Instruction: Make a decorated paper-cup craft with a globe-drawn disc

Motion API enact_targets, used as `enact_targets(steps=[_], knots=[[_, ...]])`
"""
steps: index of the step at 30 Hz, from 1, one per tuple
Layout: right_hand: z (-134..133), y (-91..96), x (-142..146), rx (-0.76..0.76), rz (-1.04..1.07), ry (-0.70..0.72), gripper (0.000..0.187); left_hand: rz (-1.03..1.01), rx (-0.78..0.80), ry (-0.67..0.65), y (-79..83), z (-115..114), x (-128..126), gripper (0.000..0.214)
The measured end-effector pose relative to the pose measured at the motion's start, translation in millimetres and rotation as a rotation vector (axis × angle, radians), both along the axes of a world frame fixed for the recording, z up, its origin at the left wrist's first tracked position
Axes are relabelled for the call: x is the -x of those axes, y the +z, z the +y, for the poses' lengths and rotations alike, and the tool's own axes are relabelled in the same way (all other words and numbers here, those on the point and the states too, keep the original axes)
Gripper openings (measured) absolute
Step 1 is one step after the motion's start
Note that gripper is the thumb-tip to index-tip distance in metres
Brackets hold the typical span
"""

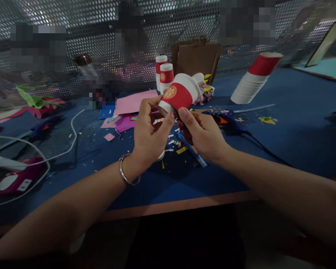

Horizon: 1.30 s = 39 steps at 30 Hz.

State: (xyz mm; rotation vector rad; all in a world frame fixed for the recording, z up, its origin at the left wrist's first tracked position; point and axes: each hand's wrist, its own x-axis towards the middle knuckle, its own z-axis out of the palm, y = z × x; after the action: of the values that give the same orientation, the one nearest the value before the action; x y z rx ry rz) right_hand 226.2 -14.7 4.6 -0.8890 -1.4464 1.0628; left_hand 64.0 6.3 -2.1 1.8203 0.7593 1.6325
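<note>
A red and white paper cup (182,91) is tilted on its side in front of me, its wide rim to the upper right. My left hand (152,130) grips its narrow base end, thumb below and fingers around the far side. At the cup's lower edge, my right hand (203,132) is closed, with the thumb pressed near the wall and the other fingers curled underneath. A small dark gap or object beside the right thumb is too unclear to name. Below the hands lie a blue strip (192,149) and paper scraps (182,150).
Stacked cups (166,76) stand behind; another stack (253,80) leans at right. A glue gun (232,121) trails a black cord. Pink paper (136,101) lies left of centre. A white cable (72,129) loops near a purple packet (19,177). Behind are cardboard (197,58) and perforated metal mesh (86,22).
</note>
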Motion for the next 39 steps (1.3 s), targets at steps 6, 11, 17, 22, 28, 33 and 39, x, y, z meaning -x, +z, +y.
enact_targets(steps=[6,11,17,22,28,33,39], knots=[[1,2.7,1,0.081,0.072,0.066,0.066,-0.041,-0.035,-0.065,-11.2,8,2,0.042],[2,-0.3,4,0.099,0.077,0.047,0.068,-0.106,-0.069,-0.07,-22.3,13,0,0.04],[2,-5.8,3,0.039,0.03,0.026,0.07,-0.135,-0.072,-0.08,-25.5,9,-1,0.038],[3,-6.0,1,-0.013,-0.019,0.02,0.069,-0.178,-0.021,-0.086,-28.7,9,-3,0.042],[7,-7.1,-1,-0.048,-0.041,-0.014,0.068,-0.234,0.104,-0.102,-30.3,12,-5,0.056],[7,-5.5,-2,-0.065,-0.054,-0.029,0.069,-0.297,0.145,-0.118,-29.4,12,-8,0.056],[5,-3.7,1,0.001,-0.026,-0.018,0.069,-0.296,0.101,-0.105,-27.4,11,-7,0.051]])
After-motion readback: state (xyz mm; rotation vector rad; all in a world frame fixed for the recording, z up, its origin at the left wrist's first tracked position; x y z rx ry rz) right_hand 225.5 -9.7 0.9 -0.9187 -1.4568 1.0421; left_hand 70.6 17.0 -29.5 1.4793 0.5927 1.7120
